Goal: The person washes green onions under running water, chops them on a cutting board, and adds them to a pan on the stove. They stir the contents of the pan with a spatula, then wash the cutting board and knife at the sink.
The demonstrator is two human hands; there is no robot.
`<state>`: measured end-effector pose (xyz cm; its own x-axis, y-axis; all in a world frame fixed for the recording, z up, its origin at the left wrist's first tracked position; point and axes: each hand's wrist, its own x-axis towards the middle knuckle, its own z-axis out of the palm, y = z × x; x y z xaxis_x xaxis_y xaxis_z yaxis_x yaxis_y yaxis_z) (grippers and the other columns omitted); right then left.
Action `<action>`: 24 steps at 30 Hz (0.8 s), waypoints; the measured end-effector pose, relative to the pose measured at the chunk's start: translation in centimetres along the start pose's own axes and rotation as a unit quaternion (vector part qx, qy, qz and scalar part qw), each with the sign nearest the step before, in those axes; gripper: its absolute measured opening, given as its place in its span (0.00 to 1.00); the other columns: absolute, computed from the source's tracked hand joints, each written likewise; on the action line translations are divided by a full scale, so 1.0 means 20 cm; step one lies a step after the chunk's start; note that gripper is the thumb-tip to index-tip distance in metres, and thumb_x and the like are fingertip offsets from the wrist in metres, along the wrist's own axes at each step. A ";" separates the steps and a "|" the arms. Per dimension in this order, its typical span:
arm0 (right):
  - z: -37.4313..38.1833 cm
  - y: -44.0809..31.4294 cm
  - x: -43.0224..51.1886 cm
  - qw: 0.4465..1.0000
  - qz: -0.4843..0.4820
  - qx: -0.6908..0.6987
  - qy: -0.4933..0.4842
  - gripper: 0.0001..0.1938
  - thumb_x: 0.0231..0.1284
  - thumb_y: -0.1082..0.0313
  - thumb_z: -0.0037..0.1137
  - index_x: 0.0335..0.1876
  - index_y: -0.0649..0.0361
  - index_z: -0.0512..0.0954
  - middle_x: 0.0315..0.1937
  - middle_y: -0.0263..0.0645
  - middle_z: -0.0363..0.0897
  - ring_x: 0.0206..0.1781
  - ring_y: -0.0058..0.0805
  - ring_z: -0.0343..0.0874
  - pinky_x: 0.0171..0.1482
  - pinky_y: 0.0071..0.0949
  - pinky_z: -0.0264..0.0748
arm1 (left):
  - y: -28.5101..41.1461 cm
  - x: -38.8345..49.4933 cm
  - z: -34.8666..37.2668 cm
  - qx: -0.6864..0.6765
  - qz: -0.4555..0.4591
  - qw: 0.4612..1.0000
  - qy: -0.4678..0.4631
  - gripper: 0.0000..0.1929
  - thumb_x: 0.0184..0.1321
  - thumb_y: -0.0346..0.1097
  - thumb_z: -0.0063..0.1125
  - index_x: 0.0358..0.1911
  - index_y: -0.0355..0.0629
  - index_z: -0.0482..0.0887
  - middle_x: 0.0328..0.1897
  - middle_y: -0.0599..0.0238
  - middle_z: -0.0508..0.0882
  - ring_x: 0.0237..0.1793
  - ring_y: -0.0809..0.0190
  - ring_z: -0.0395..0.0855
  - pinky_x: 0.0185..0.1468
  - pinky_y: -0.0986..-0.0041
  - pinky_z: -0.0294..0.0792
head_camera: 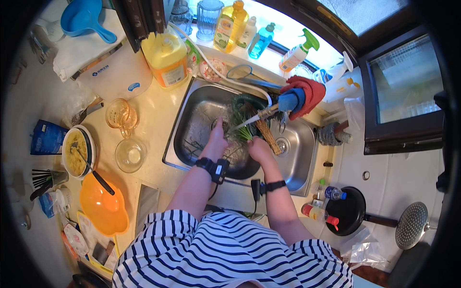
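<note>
My right hand (pixel 260 149) grips a bunch of thin green stalks (pixel 245 134), likely scallions or chives, over the left basin. My left hand (pixel 215 141) is over the same basin, to the left of the stalks, with a finger extended and nothing visible in it. From the faucet (pixel 269 111), a water stream (pixel 246 123) falls between my hands. Loose green bits lie in the wet steel basin (pixel 194 108). A dark green basket (pixel 237 100) sits at its back right. Across the divider rests a brown bundled-fibre brush (pixel 268 136), partly hidden by the faucet.
Red (pixel 309 93) and blue cloths (pixel 292 100) drape over the faucet. Detergent bottles (pixel 230 27) line the windowsill. Left on the counter stand a glass bowl (pixel 130 155), an amber cup (pixel 121 114) and an orange basin (pixel 104 205). A frying pan (pixel 345 212) hangs or lies at right.
</note>
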<state>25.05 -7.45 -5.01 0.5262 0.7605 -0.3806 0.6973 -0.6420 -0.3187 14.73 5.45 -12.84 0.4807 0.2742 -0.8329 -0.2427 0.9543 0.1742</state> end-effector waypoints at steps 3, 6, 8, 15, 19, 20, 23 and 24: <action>-0.01 -0.01 0.01 1.000 0.013 0.003 0.010 0.16 0.68 0.57 0.46 0.41 0.65 0.75 0.39 0.57 0.82 0.46 0.57 0.80 0.49 0.52 0.74 | -0.06 0.03 -0.06 -0.015 -0.023 0.999 0.021 0.45 0.60 0.69 0.54 0.73 0.47 0.56 0.78 0.54 0.58 0.73 0.39 0.58 0.68 0.27 0.38; -0.01 -0.01 0.01 1.000 -0.008 -0.010 -0.002 0.15 0.68 0.57 0.46 0.42 0.64 0.76 0.40 0.56 0.82 0.46 0.57 0.80 0.50 0.52 0.74 | -0.09 0.10 -0.08 -0.012 -0.018 1.000 0.000 0.45 0.60 0.63 0.56 0.74 0.47 0.52 0.79 0.51 0.51 0.76 0.39 0.51 0.70 0.29 0.38; -0.01 0.00 0.00 0.999 -0.012 -0.008 -0.030 0.16 0.67 0.57 0.47 0.42 0.64 0.76 0.41 0.56 0.82 0.47 0.57 0.80 0.51 0.51 0.74 | -0.15 0.09 -0.11 0.023 0.010 0.998 0.050 0.41 0.61 0.54 0.58 0.73 0.46 0.54 0.78 0.47 0.53 0.76 0.40 0.49 0.72 0.35 0.41; -0.08 0.04 -0.01 0.998 -0.035 -0.012 -0.055 0.17 0.64 0.56 0.50 0.44 0.64 0.78 0.41 0.59 0.81 0.47 0.58 0.79 0.52 0.50 0.73 | -0.21 -0.25 0.06 0.636 0.547 0.532 0.116 0.38 0.42 0.33 0.66 0.63 0.47 0.69 0.74 0.47 0.58 0.78 0.38 0.44 0.76 0.43 0.42; -0.21 0.06 0.05 0.990 -0.099 0.067 -0.073 0.19 0.66 0.53 0.50 0.48 0.63 0.79 0.40 0.56 0.82 0.46 0.51 0.82 0.52 0.44 0.76 | -0.16 -0.31 0.17 0.662 0.582 0.467 -0.071 0.23 0.44 0.30 0.66 0.48 0.52 0.79 0.63 0.60 0.74 0.77 0.44 0.51 0.75 0.39 0.39; -0.24 0.07 0.06 0.983 -0.127 0.101 -0.087 0.21 0.67 0.51 0.50 0.49 0.63 0.79 0.40 0.54 0.83 0.45 0.48 0.83 0.51 0.42 0.77 | -0.13 -0.29 0.19 0.668 0.572 0.470 -0.083 0.21 0.45 0.29 0.66 0.46 0.51 0.79 0.59 0.60 0.77 0.76 0.45 0.55 0.75 0.39 0.40; -0.30 0.10 0.06 0.871 0.055 0.456 -0.175 0.27 0.71 0.42 0.43 0.51 0.61 0.79 0.41 0.45 0.84 0.44 0.34 0.85 0.48 0.31 0.79 | -0.11 -0.23 0.23 0.652 0.587 0.469 -0.105 0.16 0.46 0.27 0.66 0.41 0.46 0.78 0.45 0.56 0.82 0.64 0.45 0.72 0.72 0.41 0.49; -0.30 0.11 0.06 0.863 0.062 0.482 -0.140 0.33 0.72 0.34 0.34 0.53 0.59 0.78 0.42 0.38 0.82 0.42 0.24 0.83 0.45 0.23 0.79 | -0.10 -0.21 0.23 0.661 0.570 0.473 -0.117 0.16 0.46 0.28 0.66 0.40 0.46 0.77 0.45 0.55 0.81 0.61 0.44 0.73 0.71 0.42 0.51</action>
<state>30.08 -7.36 -0.88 0.3354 0.7127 -0.6160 -0.1560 -0.6029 -0.7824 17.17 2.90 -7.24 0.7900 0.5584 0.2530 0.2090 -0.6333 0.7451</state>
